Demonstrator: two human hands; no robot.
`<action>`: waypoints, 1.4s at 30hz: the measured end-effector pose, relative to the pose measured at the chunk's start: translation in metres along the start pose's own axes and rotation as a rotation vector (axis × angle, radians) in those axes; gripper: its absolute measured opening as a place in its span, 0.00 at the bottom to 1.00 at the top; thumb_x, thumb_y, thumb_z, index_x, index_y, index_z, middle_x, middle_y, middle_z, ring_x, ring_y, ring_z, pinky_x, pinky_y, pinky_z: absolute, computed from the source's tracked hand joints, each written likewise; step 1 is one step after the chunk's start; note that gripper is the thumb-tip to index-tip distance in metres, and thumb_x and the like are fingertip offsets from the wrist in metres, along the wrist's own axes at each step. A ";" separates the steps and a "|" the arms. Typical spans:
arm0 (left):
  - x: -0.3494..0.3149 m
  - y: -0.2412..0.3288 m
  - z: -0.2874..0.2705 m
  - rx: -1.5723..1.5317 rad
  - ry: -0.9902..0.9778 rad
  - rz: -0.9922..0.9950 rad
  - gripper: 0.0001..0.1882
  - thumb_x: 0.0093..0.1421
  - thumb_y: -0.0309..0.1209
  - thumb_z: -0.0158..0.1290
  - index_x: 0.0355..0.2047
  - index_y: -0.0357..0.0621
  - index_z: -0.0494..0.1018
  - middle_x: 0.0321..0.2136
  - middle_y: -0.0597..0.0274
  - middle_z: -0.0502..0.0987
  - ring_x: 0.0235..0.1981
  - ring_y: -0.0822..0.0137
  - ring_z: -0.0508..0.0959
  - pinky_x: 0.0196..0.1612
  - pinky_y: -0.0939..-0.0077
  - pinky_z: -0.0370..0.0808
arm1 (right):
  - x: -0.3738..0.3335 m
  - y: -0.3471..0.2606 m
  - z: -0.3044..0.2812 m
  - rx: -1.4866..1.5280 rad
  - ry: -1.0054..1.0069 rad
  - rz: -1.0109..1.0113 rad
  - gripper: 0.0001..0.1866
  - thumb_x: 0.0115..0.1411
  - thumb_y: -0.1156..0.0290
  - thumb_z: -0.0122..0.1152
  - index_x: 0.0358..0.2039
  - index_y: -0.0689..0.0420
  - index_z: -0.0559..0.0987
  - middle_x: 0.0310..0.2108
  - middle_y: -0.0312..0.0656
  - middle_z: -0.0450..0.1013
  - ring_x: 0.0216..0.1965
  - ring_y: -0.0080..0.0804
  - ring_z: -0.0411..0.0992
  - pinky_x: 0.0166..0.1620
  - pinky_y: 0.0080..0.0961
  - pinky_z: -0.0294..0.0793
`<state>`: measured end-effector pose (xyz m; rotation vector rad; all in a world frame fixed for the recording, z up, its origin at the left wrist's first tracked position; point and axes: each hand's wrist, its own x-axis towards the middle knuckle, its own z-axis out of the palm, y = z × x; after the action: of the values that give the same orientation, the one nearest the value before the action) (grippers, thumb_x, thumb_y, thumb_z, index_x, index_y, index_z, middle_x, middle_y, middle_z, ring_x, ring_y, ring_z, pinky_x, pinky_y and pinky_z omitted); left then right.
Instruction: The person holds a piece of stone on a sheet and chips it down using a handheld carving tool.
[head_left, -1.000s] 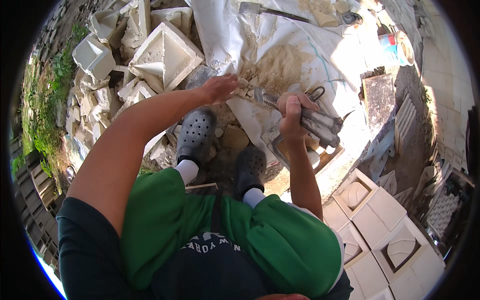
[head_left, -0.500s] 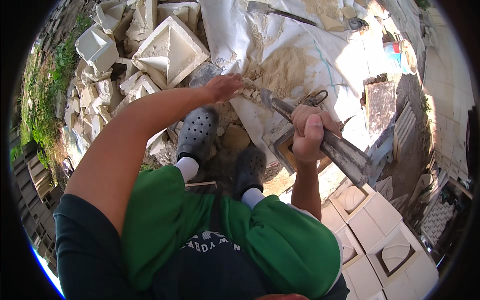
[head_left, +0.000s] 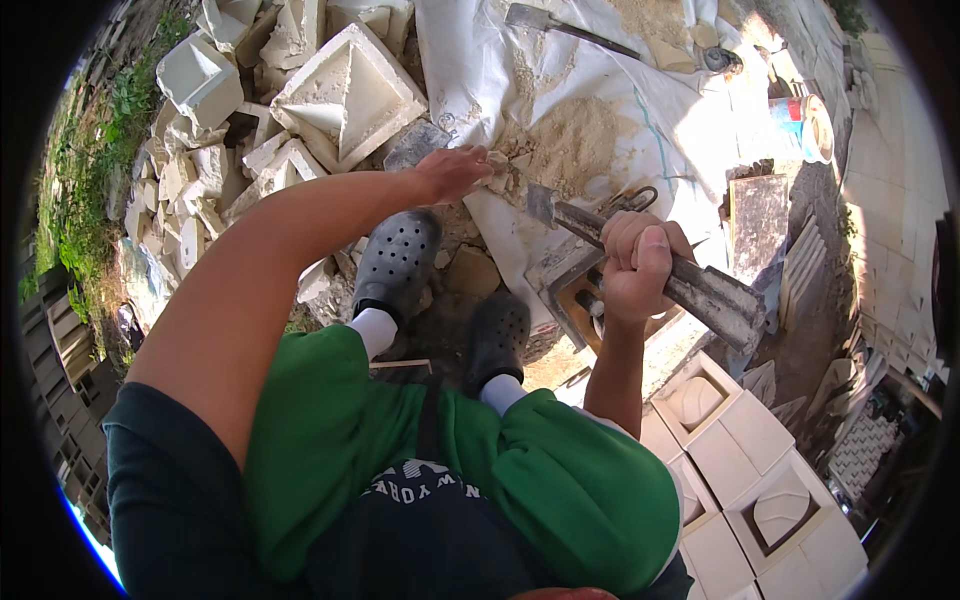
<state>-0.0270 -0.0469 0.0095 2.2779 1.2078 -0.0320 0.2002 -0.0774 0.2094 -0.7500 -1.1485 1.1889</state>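
My left hand (head_left: 455, 175) reaches over the rubble with its fingers curled, a small pale lump of plaster (head_left: 497, 159) at the fingertips. How firmly they grip it is partly hidden. My right hand (head_left: 645, 262) is closed around a dusty hatchet-like tool (head_left: 715, 300), held tilted. Its flat metal blade (head_left: 540, 205) points toward my left hand, a short gap away. Beneath and beyond both hands, crumbled sandy plaster (head_left: 575, 140) lies on a white sheet (head_left: 455, 65).
Broken hollow plaster moulds (head_left: 350, 95) are heaped at far left. A long-handled flat tool (head_left: 575, 32) lies on the sheet. A framed box (head_left: 570, 295) sits below my right hand; cream moulds (head_left: 760, 440) stand in rows nearby. A paint bucket (head_left: 815, 128) lies tipped at right.
My right hand and the tool have shifted a little to the right. My left hand stays over nearly the same spot. The whole view has shifted slightly.
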 end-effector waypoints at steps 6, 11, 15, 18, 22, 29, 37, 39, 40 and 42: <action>0.010 0.003 -0.004 0.099 0.024 0.050 0.17 0.56 0.37 0.54 0.46 0.49 0.70 0.49 0.58 0.67 0.51 0.59 0.69 0.49 0.64 0.73 | -0.009 0.069 -0.018 -0.338 -0.027 0.116 0.15 0.58 0.76 0.43 0.16 0.54 0.57 0.11 0.33 0.54 0.15 0.21 0.51 0.20 0.22 0.53; -0.001 0.005 0.003 0.123 0.086 0.031 0.17 0.56 0.38 0.54 0.45 0.48 0.70 0.48 0.59 0.68 0.51 0.59 0.70 0.50 0.65 0.72 | 0.004 0.021 -0.009 -0.141 0.000 0.104 0.15 0.57 0.76 0.42 0.14 0.53 0.55 0.11 0.33 0.52 0.14 0.21 0.49 0.20 0.24 0.52; 0.009 0.007 0.001 0.151 0.047 0.036 0.18 0.56 0.39 0.54 0.45 0.49 0.70 0.48 0.59 0.68 0.51 0.60 0.70 0.52 0.65 0.70 | 0.011 -0.014 -0.002 -0.078 0.058 0.007 0.15 0.56 0.77 0.42 0.15 0.53 0.54 0.11 0.33 0.51 0.13 0.21 0.47 0.19 0.24 0.52; 0.017 0.007 0.001 0.138 0.100 0.117 0.17 0.55 0.40 0.54 0.44 0.49 0.71 0.47 0.60 0.69 0.51 0.59 0.70 0.54 0.65 0.68 | -0.002 0.028 -0.024 -0.269 0.019 0.052 0.14 0.59 0.75 0.42 0.16 0.54 0.56 0.11 0.33 0.54 0.14 0.20 0.49 0.20 0.23 0.52; 0.018 0.000 0.000 0.192 0.044 0.113 0.18 0.55 0.40 0.55 0.44 0.49 0.71 0.48 0.59 0.69 0.52 0.59 0.69 0.55 0.63 0.67 | -0.008 0.076 -0.030 -0.392 -0.020 0.134 0.15 0.61 0.73 0.43 0.17 0.56 0.58 0.12 0.33 0.57 0.16 0.19 0.52 0.21 0.21 0.52; 0.015 0.005 0.003 0.192 0.023 0.107 0.21 0.54 0.39 0.56 0.47 0.49 0.69 0.51 0.58 0.67 0.54 0.58 0.68 0.55 0.63 0.67 | 0.012 -0.001 -0.012 -0.177 0.076 0.102 0.15 0.59 0.76 0.42 0.15 0.54 0.56 0.11 0.33 0.54 0.14 0.20 0.49 0.20 0.23 0.53; 0.018 0.006 -0.004 0.238 0.013 0.190 0.23 0.53 0.37 0.56 0.48 0.46 0.68 0.52 0.57 0.66 0.55 0.58 0.67 0.56 0.64 0.67 | -0.005 0.078 -0.028 -0.505 -0.029 0.057 0.16 0.60 0.74 0.44 0.15 0.56 0.58 0.12 0.32 0.56 0.16 0.20 0.51 0.22 0.22 0.54; 0.015 0.007 -0.004 0.247 -0.058 0.143 0.24 0.53 0.36 0.55 0.50 0.46 0.67 0.53 0.57 0.66 0.56 0.58 0.66 0.56 0.65 0.67 | -0.006 0.084 -0.028 -0.509 -0.068 0.057 0.12 0.58 0.75 0.51 0.17 0.58 0.69 0.13 0.32 0.61 0.16 0.21 0.59 0.22 0.24 0.59; 0.015 0.007 -0.003 0.248 -0.055 0.143 0.24 0.53 0.36 0.55 0.50 0.46 0.67 0.53 0.57 0.66 0.56 0.58 0.66 0.56 0.65 0.67 | -0.007 0.083 -0.030 -0.510 -0.069 0.054 0.12 0.58 0.75 0.51 0.17 0.58 0.69 0.13 0.32 0.61 0.16 0.21 0.59 0.22 0.24 0.59; 0.016 0.002 0.002 0.276 -0.067 0.155 0.25 0.54 0.37 0.54 0.52 0.46 0.66 0.53 0.58 0.65 0.56 0.59 0.66 0.57 0.65 0.66 | -0.001 0.066 -0.028 -0.359 -0.018 0.224 0.12 0.60 0.74 0.50 0.19 0.58 0.70 0.15 0.31 0.62 0.18 0.19 0.58 0.22 0.23 0.58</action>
<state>-0.0155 -0.0369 0.0042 2.5803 1.0429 -0.2281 0.2061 -0.0583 0.1402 -1.1673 -1.3369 1.1876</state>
